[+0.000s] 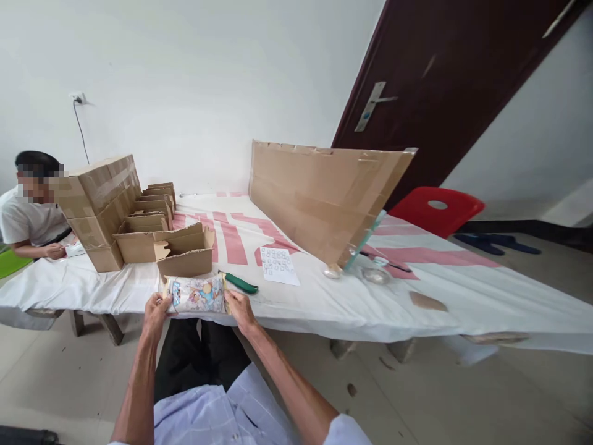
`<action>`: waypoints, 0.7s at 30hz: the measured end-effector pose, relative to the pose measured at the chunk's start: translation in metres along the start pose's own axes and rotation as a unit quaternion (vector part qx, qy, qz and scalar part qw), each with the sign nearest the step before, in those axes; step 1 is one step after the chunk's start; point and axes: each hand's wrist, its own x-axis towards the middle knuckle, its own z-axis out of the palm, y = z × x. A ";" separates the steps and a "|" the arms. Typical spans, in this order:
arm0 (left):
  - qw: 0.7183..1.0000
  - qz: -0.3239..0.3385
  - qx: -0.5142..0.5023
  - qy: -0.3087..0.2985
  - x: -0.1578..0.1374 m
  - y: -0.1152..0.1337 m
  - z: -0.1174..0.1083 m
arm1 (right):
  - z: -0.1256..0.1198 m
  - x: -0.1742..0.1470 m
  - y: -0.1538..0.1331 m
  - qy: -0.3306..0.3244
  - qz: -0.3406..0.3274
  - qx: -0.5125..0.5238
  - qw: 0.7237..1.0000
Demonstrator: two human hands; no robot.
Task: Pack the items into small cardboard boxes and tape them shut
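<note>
A pillow-shaped printed pouch (197, 294), pale with a colourful cartoon picture, is stretched sideways between my two hands at the table's front edge. My left hand (157, 306) grips its left end, and my right hand (238, 307) pinches its right end. What the pouch contains is hidden. Just beyond my right hand lies a dark green, long, narrow object (241, 283), its kind unclear. An open cardboard box (185, 262) stands right behind the pouch.
Stacked cardboard boxes (104, 210) and cardboard dividers stand on the left; a person (37, 210) sits beyond them. A printed sheet (279, 267) lies mid-table. A large cardboard panel (319, 191), tape rolls (376, 275) and a red chair (435, 210) are to the right.
</note>
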 end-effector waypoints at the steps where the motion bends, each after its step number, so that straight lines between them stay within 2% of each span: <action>1: 1.000 -0.012 0.005 -0.005 -0.004 -0.006 -0.005 | 0.000 -0.005 0.007 -0.003 0.007 -0.003 1.000; 5: 0.999 -0.031 0.007 -0.017 -0.010 -0.017 -0.023 | 0.001 -0.009 0.022 -0.022 0.030 -0.013 0.999; 10: 0.999 -0.001 -0.032 -0.010 0.000 -0.010 -0.038 | 0.002 0.017 0.020 -0.067 0.022 -0.021 0.997; 13: 0.999 0.015 -0.051 0.004 0.006 -0.004 -0.051 | -0.006 0.044 0.016 -0.064 -0.006 -0.032 0.997; 17: 0.997 0.030 -0.063 0.039 0.012 0.004 -0.080 | -0.021 0.093 0.021 -0.034 -0.068 -0.102 0.992; 21: 0.993 0.046 -0.067 0.088 0.021 0.012 -0.115 | -0.027 0.140 0.033 -0.087 -0.089 -0.131 0.983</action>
